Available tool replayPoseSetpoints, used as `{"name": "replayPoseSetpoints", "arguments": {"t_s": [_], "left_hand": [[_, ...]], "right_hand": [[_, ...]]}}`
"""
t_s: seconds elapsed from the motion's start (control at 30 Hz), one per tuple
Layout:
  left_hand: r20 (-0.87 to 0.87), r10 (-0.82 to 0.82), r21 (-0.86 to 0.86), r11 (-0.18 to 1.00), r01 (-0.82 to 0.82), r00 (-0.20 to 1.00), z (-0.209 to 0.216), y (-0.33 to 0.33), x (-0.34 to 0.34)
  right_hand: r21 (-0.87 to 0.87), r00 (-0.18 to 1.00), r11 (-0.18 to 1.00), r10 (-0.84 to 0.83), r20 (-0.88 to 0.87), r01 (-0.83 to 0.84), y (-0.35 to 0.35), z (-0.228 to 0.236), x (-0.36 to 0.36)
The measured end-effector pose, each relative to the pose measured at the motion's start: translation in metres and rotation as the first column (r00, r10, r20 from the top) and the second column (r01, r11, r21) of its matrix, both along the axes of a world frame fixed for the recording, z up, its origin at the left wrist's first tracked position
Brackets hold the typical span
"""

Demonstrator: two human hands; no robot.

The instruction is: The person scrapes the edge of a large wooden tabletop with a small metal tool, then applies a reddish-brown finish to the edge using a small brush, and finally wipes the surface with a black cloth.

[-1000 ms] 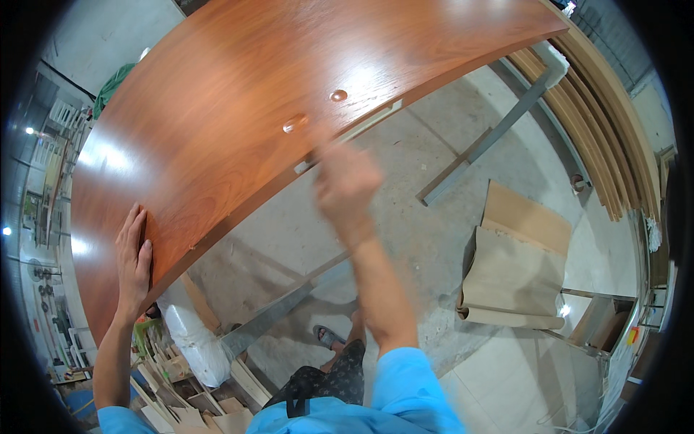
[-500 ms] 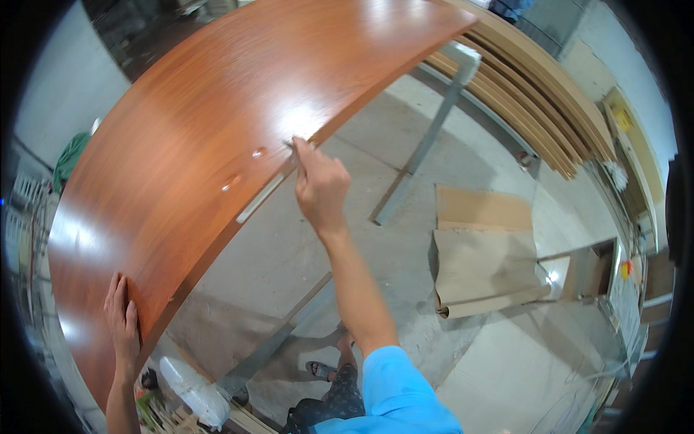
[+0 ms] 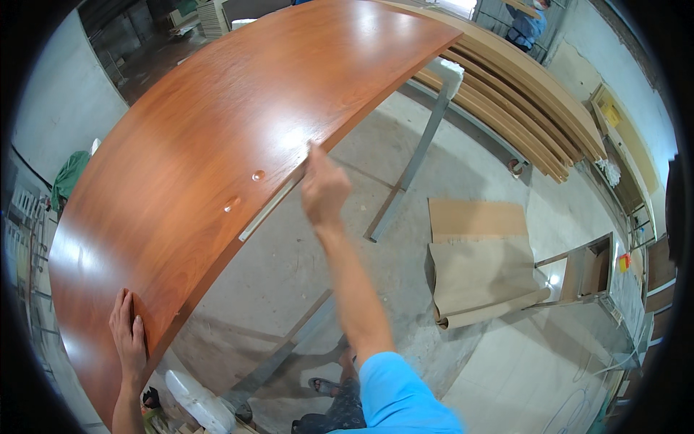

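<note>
A glossy reddish-brown wooden door panel (image 3: 181, 145) lies flat and high, curving across the left and top of the picture. Two small round holes (image 3: 259, 176) are cut in its face near the close edge. Along that edge a pale metal strip (image 3: 269, 211) is set in. My right hand (image 3: 324, 189) is closed at the edge by the strip's far end, fingertips at the panel's corner; it is slightly blurred, and what it holds is hidden. My left hand (image 3: 129, 334) rests on the panel's near part, fingers stretched out and holding nothing.
Grey metal trestle legs (image 3: 410, 170) stand under the panel. Long brown boards (image 3: 520, 101) are stacked beyond it. Brown cardboard (image 3: 481, 260) lies on the floor at right, beside a metal-framed stand (image 3: 600, 271). A plastic-wrapped bundle (image 3: 199, 401) sits below my left hand. Another person (image 3: 526, 25) stands far off.
My right hand has shifted slightly along the edge, away from me, and its fingertips have moved off the panel's face toward the corner. The left hand stays on the panel; the view has tilted a little.
</note>
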State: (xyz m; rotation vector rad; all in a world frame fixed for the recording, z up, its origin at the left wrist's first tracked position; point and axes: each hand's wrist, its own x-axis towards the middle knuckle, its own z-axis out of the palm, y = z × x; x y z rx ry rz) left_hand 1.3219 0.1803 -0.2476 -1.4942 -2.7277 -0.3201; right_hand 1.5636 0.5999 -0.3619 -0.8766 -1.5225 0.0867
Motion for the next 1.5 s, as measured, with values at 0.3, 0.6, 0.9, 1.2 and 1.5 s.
{"name": "replayPoseSetpoints", "arguments": {"t_s": [0.3,0.6,0.9,1.2,1.5], "left_hand": [[-0.005,0.011,-0.015,1.000,-0.011,1.000,-0.001,0.000,-0.004],[0.017,0.014,-0.007,1.000,-0.014,1.000,-0.001,-0.001,-0.005],[-0.009,-0.019,0.011,1.000,0.019,1.000,-0.001,0.001,-0.007],[-0.011,0.004,0.012,1.000,-0.004,1.000,-0.003,0.000,-0.008],[-0.006,-0.004,0.011,1.000,0.004,1.000,-0.005,-0.001,-0.011]], "right_hand": [[0.107,0.860,0.861,0.475,0.185,-0.498,-0.182,0.004,-0.043],[0.003,0.966,0.972,0.233,0.109,-0.235,-0.092,-0.007,-0.005],[-0.106,0.995,0.990,0.089,-0.040,-0.093,-0.065,-0.008,-0.017],[0.073,0.830,0.826,0.555,0.062,-0.558,-0.225,-0.009,-0.069],[-0.058,0.985,0.983,0.174,-0.004,-0.174,-0.058,-0.023,-0.019]]}}
